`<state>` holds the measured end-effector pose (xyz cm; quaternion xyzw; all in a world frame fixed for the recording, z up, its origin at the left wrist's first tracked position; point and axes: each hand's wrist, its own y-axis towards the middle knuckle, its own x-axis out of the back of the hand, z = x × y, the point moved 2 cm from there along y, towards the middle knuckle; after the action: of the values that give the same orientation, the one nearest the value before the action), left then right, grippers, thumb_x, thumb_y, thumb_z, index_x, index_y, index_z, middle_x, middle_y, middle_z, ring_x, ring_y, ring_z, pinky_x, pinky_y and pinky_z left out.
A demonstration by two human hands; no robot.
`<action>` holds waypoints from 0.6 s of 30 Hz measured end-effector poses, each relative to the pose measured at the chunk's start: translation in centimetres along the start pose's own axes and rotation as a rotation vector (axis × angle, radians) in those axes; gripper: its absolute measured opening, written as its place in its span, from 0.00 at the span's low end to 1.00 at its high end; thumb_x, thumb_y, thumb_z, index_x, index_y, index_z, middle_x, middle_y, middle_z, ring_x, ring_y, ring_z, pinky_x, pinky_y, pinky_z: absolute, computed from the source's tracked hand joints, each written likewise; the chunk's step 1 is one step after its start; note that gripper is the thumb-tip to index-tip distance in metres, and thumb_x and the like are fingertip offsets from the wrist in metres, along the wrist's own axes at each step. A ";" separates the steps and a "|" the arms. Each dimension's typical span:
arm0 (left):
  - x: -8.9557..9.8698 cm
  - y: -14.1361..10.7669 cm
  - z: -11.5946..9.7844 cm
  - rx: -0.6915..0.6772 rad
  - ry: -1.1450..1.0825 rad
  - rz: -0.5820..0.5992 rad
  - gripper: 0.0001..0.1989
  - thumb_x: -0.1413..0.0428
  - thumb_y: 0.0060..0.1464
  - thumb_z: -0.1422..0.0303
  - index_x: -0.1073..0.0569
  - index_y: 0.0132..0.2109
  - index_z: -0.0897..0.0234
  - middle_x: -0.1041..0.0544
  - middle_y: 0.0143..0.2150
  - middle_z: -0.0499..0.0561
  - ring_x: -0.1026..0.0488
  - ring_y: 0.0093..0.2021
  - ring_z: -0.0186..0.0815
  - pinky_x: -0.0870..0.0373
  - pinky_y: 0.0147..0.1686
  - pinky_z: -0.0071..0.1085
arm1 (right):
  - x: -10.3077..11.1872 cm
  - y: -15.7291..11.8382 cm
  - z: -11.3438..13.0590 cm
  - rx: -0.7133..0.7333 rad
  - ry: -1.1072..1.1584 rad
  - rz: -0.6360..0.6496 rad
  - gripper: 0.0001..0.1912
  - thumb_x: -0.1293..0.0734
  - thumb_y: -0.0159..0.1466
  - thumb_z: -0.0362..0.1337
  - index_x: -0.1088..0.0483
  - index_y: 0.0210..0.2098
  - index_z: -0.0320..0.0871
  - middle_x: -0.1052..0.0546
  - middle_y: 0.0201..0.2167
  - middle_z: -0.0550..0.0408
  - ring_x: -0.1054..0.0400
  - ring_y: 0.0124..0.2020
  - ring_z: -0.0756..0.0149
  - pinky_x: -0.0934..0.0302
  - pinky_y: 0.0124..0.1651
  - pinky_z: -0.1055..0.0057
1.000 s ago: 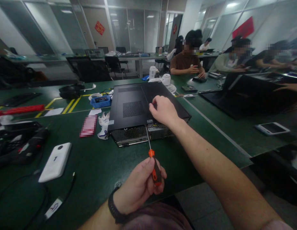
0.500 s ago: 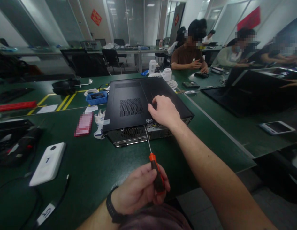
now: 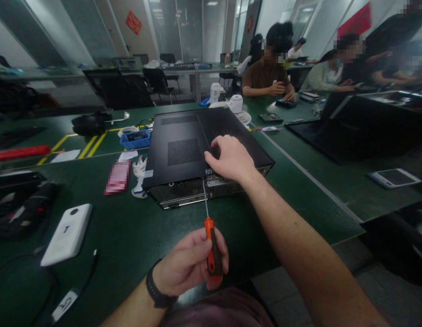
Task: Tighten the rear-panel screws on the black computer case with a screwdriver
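A black computer case [image 3: 184, 125] lies flat on the green table, its rear edge with vents and metal slots facing me. My left hand [image 3: 193, 261], with a black watch on the wrist, is wrapped round the orange and black handle of a screwdriver [image 3: 214, 254]. The screwdriver's shaft points forward and its tip meets the rear edge of the case near the middle; the exact contact point is too small to tell. My right hand [image 3: 231, 156] rests on the case's top, right of the vent grid, fingers bent and thumb apart, holding nothing.
Left of the case are a white glove [image 3: 139, 177], a blue tray [image 3: 135, 140] of small parts and a white power bank [image 3: 67, 234]. A phone [image 3: 395, 177] and a large black open case [image 3: 370, 127] lie right. People sit across the table.
My left hand and the screwdriver handle have shifted slightly left, and the handle has turned in my fingers. My right hand stays on the case, its thumb a little further left.
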<state>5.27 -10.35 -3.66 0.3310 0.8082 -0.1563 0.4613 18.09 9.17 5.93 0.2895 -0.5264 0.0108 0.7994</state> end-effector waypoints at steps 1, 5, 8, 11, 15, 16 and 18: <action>0.0 0.1 0.1 -0.039 0.021 -0.003 0.12 0.43 0.67 0.62 0.25 0.44 0.69 0.21 0.35 0.54 0.26 0.23 0.26 0.29 0.24 0.19 | 0.0 0.0 0.0 -0.001 -0.003 0.000 0.14 0.34 0.66 0.49 0.29 0.41 0.44 0.25 0.40 0.47 0.34 0.42 0.55 0.40 0.45 0.59; 0.0 0.3 0.8 -0.074 0.037 0.030 0.12 0.49 0.71 0.60 0.29 0.44 0.63 0.21 0.33 0.51 0.36 0.16 0.21 0.36 0.16 0.16 | 0.0 0.1 -0.1 -0.032 -0.012 0.001 0.14 0.36 0.67 0.48 0.28 0.39 0.44 0.25 0.39 0.47 0.34 0.41 0.56 0.40 0.44 0.59; 0.2 0.1 0.8 -0.051 0.025 0.046 0.11 0.50 0.71 0.59 0.30 0.51 0.62 0.20 0.34 0.51 0.35 0.16 0.22 0.35 0.17 0.17 | 0.1 0.1 0.0 -0.030 -0.020 0.003 0.14 0.35 0.67 0.48 0.28 0.37 0.44 0.25 0.38 0.48 0.33 0.40 0.56 0.40 0.43 0.60; 0.3 -0.2 0.7 0.026 0.009 0.030 0.16 0.46 0.69 0.60 0.29 0.56 0.66 0.20 0.39 0.55 0.27 0.23 0.26 0.29 0.24 0.20 | 0.2 0.1 0.0 -0.030 -0.024 -0.001 0.14 0.36 0.67 0.48 0.27 0.36 0.44 0.24 0.38 0.48 0.33 0.40 0.56 0.40 0.43 0.60; 0.3 -0.3 0.8 -0.003 0.051 -0.007 0.13 0.41 0.65 0.62 0.28 0.49 0.66 0.21 0.37 0.53 0.27 0.24 0.26 0.30 0.25 0.20 | 0.1 0.1 0.0 -0.037 -0.029 0.004 0.14 0.36 0.67 0.48 0.27 0.35 0.44 0.24 0.37 0.47 0.33 0.40 0.56 0.40 0.42 0.60; 0.2 -0.2 0.9 -0.033 0.074 -0.019 0.12 0.40 0.65 0.61 0.28 0.47 0.66 0.22 0.36 0.52 0.29 0.23 0.24 0.31 0.23 0.19 | 0.1 0.1 0.0 -0.038 -0.030 0.001 0.14 0.36 0.67 0.48 0.27 0.35 0.44 0.24 0.37 0.47 0.33 0.40 0.56 0.40 0.43 0.60; 0.1 0.0 1.2 -0.066 0.094 -0.009 0.13 0.41 0.65 0.59 0.30 0.45 0.64 0.22 0.35 0.50 0.34 0.18 0.21 0.35 0.19 0.17 | 0.1 0.2 0.0 -0.037 -0.033 -0.007 0.14 0.36 0.68 0.48 0.27 0.34 0.44 0.24 0.37 0.48 0.32 0.40 0.56 0.39 0.43 0.60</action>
<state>5.96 -10.98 -4.36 0.3188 0.8352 -0.1161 0.4329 18.11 9.29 6.07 0.2767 -0.5386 -0.0067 0.7958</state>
